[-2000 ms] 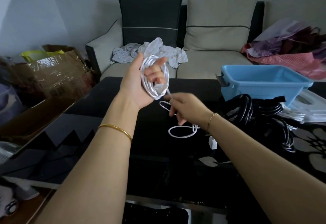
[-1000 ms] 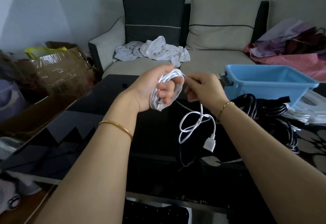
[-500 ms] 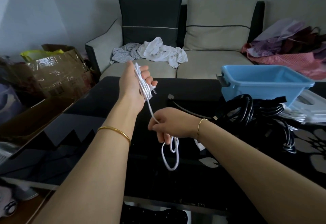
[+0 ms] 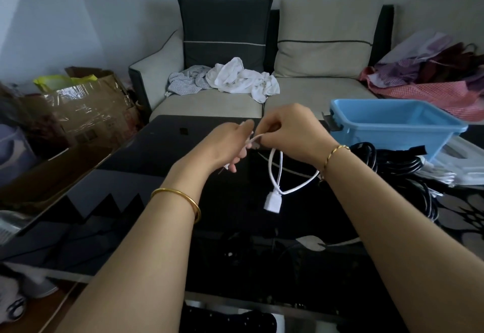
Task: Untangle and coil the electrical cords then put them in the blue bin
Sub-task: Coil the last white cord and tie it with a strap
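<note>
My left hand (image 4: 226, 145) grips a coil of white cord, mostly hidden inside the palm. My right hand (image 4: 293, 133) pinches the same white cord (image 4: 277, 172) right beside the left hand, above the black table. A short loop of it hangs down and ends in a white plug (image 4: 272, 203). A pile of black cords (image 4: 392, 165) lies on the table at the right. Behind that pile stands the blue bin (image 4: 392, 125), with nothing visible inside.
The glossy black table (image 4: 157, 175) runs from me to a beige sofa (image 4: 314, 91) with crumpled cloths on it. Cardboard boxes (image 4: 86, 107) stand at the left. White plastic bags (image 4: 461, 167) lie right of the black cords.
My right hand rose from below the left hand up to it, wrapping cord on. The hanging tail is shorter and its white plug now dangles free. My left hand came lower.
</note>
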